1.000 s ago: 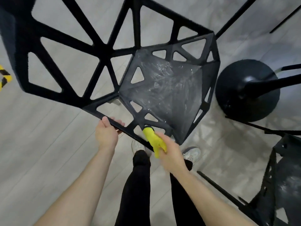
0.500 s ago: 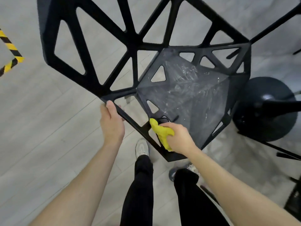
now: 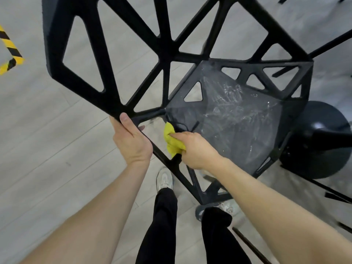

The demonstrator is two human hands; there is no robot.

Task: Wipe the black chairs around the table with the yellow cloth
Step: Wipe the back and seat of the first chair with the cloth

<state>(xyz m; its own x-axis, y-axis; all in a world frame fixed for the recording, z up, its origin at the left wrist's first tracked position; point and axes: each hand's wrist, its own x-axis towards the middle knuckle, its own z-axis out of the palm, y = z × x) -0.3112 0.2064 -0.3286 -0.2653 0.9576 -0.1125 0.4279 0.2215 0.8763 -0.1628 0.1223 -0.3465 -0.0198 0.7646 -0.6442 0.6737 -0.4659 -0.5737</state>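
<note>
Wiping chair seat edge, left hand bracing frame.

Right hand is gripping the cloth, fingers curled round it, pressing it on the chair at the seat's 9 o'clock corner; left hand is clamping the frame bar just beside, at 9 o'clock of the cloth, thumb wrapped over. Risks, as I'm judging: cloth snagging in a triangular cutout or on the black cord beside it; chair tipping if the left grip is loosening; white smears at the seat's centre getting missed. Floor is pale grey plank. Table base is sitting at 3 o'clock, hazard tape at 10 o'clock.
</note>
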